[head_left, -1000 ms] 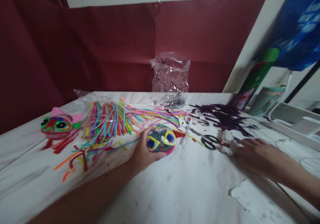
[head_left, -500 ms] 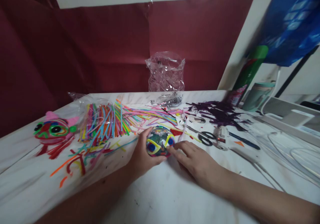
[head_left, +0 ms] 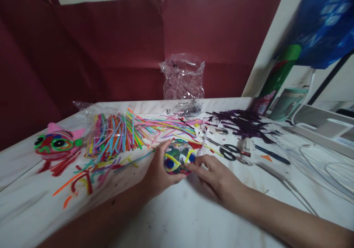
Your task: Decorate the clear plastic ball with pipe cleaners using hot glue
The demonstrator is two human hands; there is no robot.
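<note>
A dark green, painted ball [head_left: 179,152] with yellow-outlined blue eyes faces me above the near part of the table. My left hand [head_left: 158,168] is closed around its left side, thumb below and fingers at the top left. At its lower right, the bent fingers of my right hand [head_left: 211,174] touch the surface beside the right eye [head_left: 191,157]. Those fingertips are pressed together, and anything small between them is hidden. Behind the ball lie red and yellow pipe cleaner pieces. To the right of it are black-handled scissors [head_left: 230,152] and a hot glue gun [head_left: 247,151].
A finished-looking painted face ball [head_left: 56,144] with pink ears stands at left. Bundled pipe cleaners [head_left: 116,133], cut scraps [head_left: 83,179], a clear plastic bag [head_left: 182,78] and dark purple strands [head_left: 243,122] lie farther back. A cable [head_left: 301,198] runs along the right.
The ball has shifted slightly right in view with my left hand. My right index finger has moved a little in toward the middle of the ball, its fingers more curled.
</note>
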